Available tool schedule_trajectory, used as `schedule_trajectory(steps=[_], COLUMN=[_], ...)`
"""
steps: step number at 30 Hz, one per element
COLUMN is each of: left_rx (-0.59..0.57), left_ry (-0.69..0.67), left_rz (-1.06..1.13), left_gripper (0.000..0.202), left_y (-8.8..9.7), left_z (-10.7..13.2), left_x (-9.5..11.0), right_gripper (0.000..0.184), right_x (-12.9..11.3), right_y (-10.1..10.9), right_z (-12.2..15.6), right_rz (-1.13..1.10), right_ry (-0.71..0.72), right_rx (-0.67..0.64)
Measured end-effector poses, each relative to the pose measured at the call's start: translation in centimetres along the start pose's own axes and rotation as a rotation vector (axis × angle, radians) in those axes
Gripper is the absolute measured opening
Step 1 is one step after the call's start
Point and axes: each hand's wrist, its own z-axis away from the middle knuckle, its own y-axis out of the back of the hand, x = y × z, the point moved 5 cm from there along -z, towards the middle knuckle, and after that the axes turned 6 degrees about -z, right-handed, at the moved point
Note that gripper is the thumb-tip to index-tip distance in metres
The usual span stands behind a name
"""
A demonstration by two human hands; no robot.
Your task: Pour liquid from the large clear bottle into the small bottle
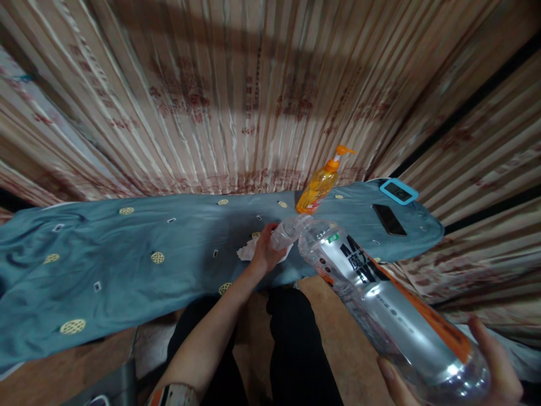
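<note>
My right hand [494,361] grips the base of a big clear plastic bottle [395,318] with a silver, black and orange label. The bottle is tilted, its neck end pointing up and left toward my left hand. My left hand [267,251] is closed around a small clear plastic container [291,231], cup-like in shape, right at the bottle's neck. Whether the two touch is hard to make out. Under my left hand, a crumpled white tissue [245,251] lies on the blue-green cloth [127,254].
An orange pump bottle [318,187] stands just behind the clear container. Farther right lie a dark phone [389,220] and a blue-framed digital clock [398,192]. A patterned curtain [236,101] hangs along the back. My knees [296,338] are below the table's near edge.
</note>
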Motion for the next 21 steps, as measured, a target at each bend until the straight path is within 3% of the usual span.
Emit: schedule_trajectory(steps=[6, 17, 21], left_rx=[0.000, -0.011, -0.008], left_ry=[-0.008, -0.024, -0.023], left_rz=[0.017, -0.023, -0.031], left_gripper=[0.054, 0.055, 0.055], left_y=[0.0, -0.1, -0.1], left_z=[-0.1, 0.0, 0.0], left_x=[0.0, -0.1, 0.0], right_gripper=[0.113, 0.104, 0.110], right_x=[-0.6, -1.9, -1.3], right_y=[0.3, 0.3, 0.3], right_z=[-0.2, -0.7, -0.5], right_rz=[0.046, 0.066, 0.025], right_ry=[0.109, 0.016, -0.007], right_rx=[0.070, 0.059, 0.046])
